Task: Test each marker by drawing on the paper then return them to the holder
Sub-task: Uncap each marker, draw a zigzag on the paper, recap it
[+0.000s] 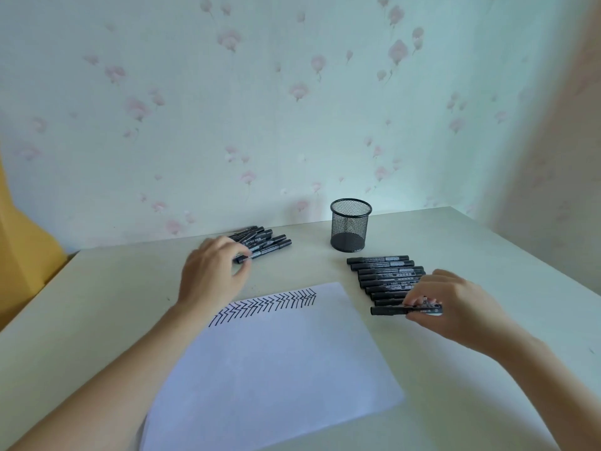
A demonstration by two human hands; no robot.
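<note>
A white sheet of paper [270,369] lies on the table, with a row of black zigzag strokes [270,304] along its far edge. A black mesh holder [350,226] stands empty behind it. Left of the holder lies a loose pile of several black markers [266,240]; my left hand [211,275] pinches the near end of one marker [244,258] there. Right of the paper, several black markers [383,271] lie side by side in a row. My right hand [455,307] pinches the nearest marker [390,310] of that row against the table.
The pale table [487,255] meets a flowered wall at the back, and its right edge runs close to the row of markers. A yellow object [22,239] stands beyond the table's left edge.
</note>
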